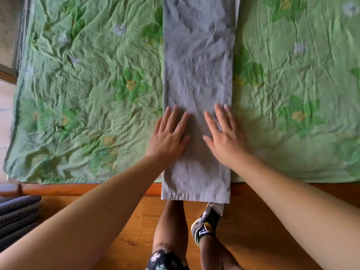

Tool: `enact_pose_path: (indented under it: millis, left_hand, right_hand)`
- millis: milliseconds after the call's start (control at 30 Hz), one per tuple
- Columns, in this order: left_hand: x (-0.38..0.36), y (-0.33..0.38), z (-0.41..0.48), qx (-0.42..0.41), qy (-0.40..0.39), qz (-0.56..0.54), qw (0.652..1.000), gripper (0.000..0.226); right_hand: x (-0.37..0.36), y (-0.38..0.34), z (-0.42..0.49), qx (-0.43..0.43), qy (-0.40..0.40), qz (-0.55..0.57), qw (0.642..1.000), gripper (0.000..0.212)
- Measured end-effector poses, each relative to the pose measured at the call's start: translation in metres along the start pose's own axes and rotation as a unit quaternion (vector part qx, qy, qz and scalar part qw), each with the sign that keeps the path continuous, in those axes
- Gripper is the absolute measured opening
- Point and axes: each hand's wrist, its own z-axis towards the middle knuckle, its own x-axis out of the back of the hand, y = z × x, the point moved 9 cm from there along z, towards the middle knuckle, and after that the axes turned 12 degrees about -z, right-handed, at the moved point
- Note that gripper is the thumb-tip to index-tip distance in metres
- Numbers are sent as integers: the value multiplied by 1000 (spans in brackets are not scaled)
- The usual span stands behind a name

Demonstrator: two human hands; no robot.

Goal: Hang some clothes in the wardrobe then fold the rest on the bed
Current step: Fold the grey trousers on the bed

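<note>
The grey trousers (197, 75) lie on the green bed (87, 94) with the long axis running straight away from the person (the hem hangs over the near edge), and the left hand (168, 136) and right hand (224, 137) press flat on them, fingers straight.

Soft, even daylight, fairly bright; washed out at the left edge. Shadows faint. Whole frame slightly soft, blur worst far left. Fisheye bows the bed (87, 114) at lower left.
</note>
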Motion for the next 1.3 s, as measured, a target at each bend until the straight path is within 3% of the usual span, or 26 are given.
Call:
enact_pose_path:
  millis: [167,300,367,533,700,867,967,1167,1300]
  left_hand:
    - [-19,-8,6,-5,14,41,999,65]
    - [15,-5,36,-14,63,17,998,48]
    - [38,-7,79,-32,78,-4,996,52]
    - [59,-22,197,-49,50,17,997,65]
    - [44,-42,221,-48,42,48,997,72]
    - [75,-50,240,-17,87,37,995,63]
    - [110,-52,295,-17,120,35,992,63]
    - [107,-70,368,3,64,96,993,69]
    - [139,-63,387,-12,153,81,985,45]
  right_hand:
    - [-24,-4,5,8,-8,-65,998,70]
    - [10,8,36,-9,14,-5,1000,49]
    - [30,22,76,-24,52,-4,998,44]
    - [25,53,195,-48,22,-73,996,67]
    - [-2,62,220,-38,-8,-92,995,75]
    - [40,83,252,-30,65,-70,995,53]
    - [59,103,318,-8,115,-66,991,57]
    - [23,132,405,17,-1,-111,994,79]
    - [54,135,426,12,79,-99,992,57]
